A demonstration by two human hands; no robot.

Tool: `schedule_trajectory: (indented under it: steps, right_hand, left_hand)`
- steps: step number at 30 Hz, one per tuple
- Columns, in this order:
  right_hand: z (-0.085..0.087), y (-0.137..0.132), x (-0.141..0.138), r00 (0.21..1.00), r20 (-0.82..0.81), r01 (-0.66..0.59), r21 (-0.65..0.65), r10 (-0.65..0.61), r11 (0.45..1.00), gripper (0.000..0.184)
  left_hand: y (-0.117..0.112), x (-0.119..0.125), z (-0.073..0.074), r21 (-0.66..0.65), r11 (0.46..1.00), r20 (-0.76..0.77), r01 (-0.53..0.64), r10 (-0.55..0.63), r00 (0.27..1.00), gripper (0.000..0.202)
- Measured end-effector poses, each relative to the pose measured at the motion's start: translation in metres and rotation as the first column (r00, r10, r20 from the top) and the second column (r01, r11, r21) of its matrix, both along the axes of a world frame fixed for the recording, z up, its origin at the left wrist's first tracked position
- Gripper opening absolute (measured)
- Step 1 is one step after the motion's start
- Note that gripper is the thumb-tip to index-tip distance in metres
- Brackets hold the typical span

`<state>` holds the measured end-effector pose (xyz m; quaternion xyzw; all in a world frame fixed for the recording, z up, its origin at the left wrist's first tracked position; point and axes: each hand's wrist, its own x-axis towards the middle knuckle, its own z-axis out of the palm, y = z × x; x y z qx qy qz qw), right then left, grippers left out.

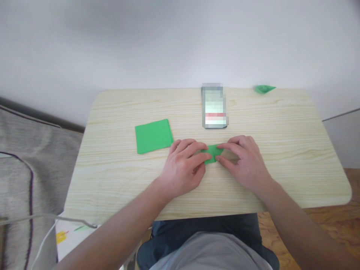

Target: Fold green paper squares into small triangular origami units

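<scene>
A small folded piece of green paper [213, 153] lies near the middle of the light wooden table [281, 150]. My left hand [184, 167] presses on its left side, fingers curled together over it. From the right, my right hand [244, 159] pinches its other side with fingertips close together. Most of the paper is hidden under my fingers. A flat green paper square [153, 135] lies on the table just left of my left hand, untouched.
A phone [214, 107] lies flat behind my hands, towards the table's far edge. A small folded green paper shape [263, 89] sits at the far right edge. A grey fabric surface [19, 157] is to the left, with a white cable below it.
</scene>
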<state>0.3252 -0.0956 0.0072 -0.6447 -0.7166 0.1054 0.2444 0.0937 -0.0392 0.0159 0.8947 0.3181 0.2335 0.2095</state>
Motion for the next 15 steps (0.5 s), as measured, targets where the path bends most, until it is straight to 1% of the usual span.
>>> schedule_trajectory:
  steps: [3,6,11,13,15]
  right_hand:
    - [0.001,-0.002,0.0,1.0,0.02,0.003,-0.009,-0.003,1.0,0.029]
    - [0.003,-0.004,-0.003,0.999,0.028,0.02,0.004,-0.02,1.0,0.03]
    - [0.005,-0.008,-0.013,1.0,0.006,-0.008,0.03,0.008,1.0,0.013]
    - [0.005,-0.01,-0.017,1.0,0.003,-0.029,0.021,0.029,0.999,0.014]
    - [0.006,-0.011,-0.02,1.0,0.005,-0.024,0.013,0.024,1.0,0.016]
  left_hand:
    - [0.001,0.0,-0.002,0.003,1.0,-0.002,-0.004,0.004,1.0,0.02]
    - [0.002,0.001,-0.003,0.005,1.0,-0.013,-0.006,0.006,1.0,0.019]
    - [0.003,0.001,-0.004,0.006,1.0,-0.033,-0.006,0.006,0.999,0.019]
    - [0.003,0.001,-0.004,0.003,1.0,-0.038,-0.002,0.002,0.999,0.018]
    - [0.002,0.001,-0.002,-0.001,1.0,-0.041,0.017,-0.017,0.999,0.018]
